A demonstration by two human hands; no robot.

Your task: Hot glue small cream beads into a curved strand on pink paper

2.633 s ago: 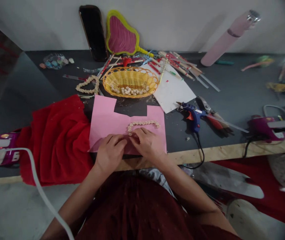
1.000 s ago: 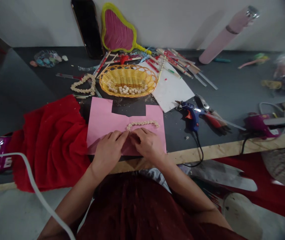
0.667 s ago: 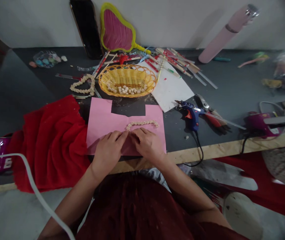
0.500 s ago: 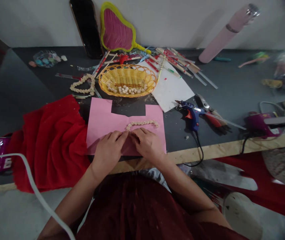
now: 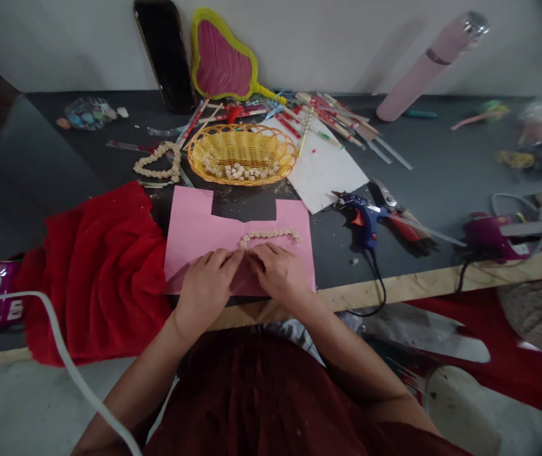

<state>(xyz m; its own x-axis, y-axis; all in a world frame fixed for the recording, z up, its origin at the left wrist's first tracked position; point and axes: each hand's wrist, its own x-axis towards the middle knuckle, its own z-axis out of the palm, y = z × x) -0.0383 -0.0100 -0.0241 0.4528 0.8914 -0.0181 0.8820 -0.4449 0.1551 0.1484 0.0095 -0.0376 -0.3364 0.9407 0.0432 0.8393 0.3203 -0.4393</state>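
Observation:
On a pink paper sheet (image 5: 190, 215) with a notch in its far edge lies a bent strip of small pale cubes (image 5: 271, 235). My left hand (image 5: 209, 278) and my right hand (image 5: 278, 272) meet at the strip's near left end, fingertips pinched together. Both hands are closed there; fingers cover part of that end, so how much of the strip each holds is partly hidden. Beyond the paper stands a yellow wicker basket (image 5: 242, 142) with loose pale cubes (image 5: 240, 171) in it. A heart-shaped frame of the same cubes (image 5: 158, 162) lies left of the basket.
A blue glue gun (image 5: 368, 218) and red-handled pliers (image 5: 404, 221) lie to the right. Red cloth (image 5: 100, 278) is heaped at left. A phone (image 5: 164, 57) and a pink bottle (image 5: 432, 66) stand by the wall. A white cable (image 5: 62, 354) crosses the lower left.

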